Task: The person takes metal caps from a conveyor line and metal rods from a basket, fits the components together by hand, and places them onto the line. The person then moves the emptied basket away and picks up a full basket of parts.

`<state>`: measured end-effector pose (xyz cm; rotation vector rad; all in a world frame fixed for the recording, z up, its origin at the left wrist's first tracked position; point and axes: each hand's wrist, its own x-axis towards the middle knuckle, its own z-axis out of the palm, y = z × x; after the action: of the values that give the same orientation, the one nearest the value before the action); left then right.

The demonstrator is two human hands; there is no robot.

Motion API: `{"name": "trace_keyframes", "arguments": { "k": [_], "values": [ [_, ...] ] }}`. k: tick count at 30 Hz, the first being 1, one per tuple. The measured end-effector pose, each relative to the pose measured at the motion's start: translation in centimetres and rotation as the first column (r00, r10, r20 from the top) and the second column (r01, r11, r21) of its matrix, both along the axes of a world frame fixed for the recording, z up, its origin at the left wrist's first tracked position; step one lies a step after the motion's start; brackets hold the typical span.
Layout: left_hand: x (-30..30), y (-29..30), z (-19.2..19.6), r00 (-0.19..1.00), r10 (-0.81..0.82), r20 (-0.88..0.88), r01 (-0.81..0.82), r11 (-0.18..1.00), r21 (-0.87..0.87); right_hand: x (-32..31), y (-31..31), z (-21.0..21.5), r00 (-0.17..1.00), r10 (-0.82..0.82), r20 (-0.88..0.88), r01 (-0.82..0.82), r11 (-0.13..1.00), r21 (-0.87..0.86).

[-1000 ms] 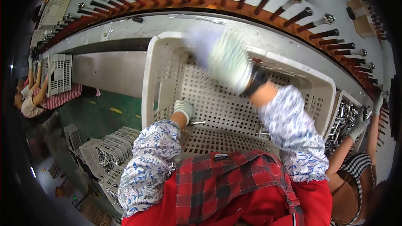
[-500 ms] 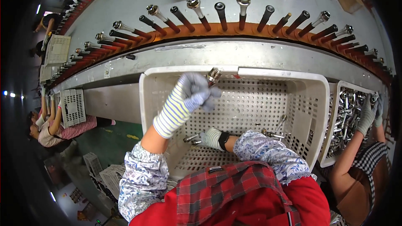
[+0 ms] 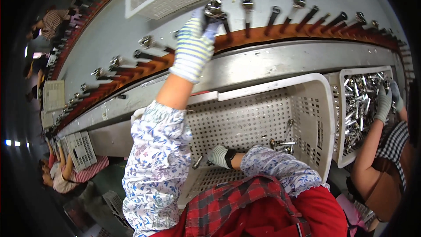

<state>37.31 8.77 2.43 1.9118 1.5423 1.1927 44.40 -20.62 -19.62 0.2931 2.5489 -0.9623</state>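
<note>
My left hand [image 3: 195,46], in a striped glove, reaches over the rack and is closed round a shiny ratchet wrench head [image 3: 213,8]. The head sits at the rack's row, its lower part hidden by the fingers. Down inside the pale perforated crate [image 3: 326,127], my gloved right hand [image 3: 219,156] rests low with curled fingers; whatever they grip is hidden. Close to those fingers lies a small metal ratchet piece [image 3: 198,162]. Several more metal pieces [image 3: 283,143] lie toward the crate's right side.
An orange-brown rack [image 3: 263,32] of upright handles, some with chrome heads, curves along the metal bench. Behind it stands a white crate [image 3: 188,0]. To the right, a co-worker's gloved hand [image 3: 383,103] works at a crate full of metal parts [image 3: 357,105]. Other people are at the far left.
My left hand has moved forward from above the crate to the rack, carrying the ratchet head. My right hand stays low in the crate. The view has turned and shifted.
</note>
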Motion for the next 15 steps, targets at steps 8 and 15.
{"name": "trace_keyframes", "arguments": {
  "k": [8, 15],
  "values": [
    [-6.6, -2.2, -2.4, 0.974, 0.205, 0.095, -0.196, 0.976, -0.095, 6.2, 12.7, 14.7, 0.843, -0.441, -0.308, 0.334, 0.878, -0.342],
    [-4.0, -9.5, -2.1, 0.963, 0.211, 0.168, -0.231, 0.966, 0.115, 19.6, 25.4, 20.3, -0.106, -0.633, -0.767, 0.940, 0.187, -0.284]
  ]
}}
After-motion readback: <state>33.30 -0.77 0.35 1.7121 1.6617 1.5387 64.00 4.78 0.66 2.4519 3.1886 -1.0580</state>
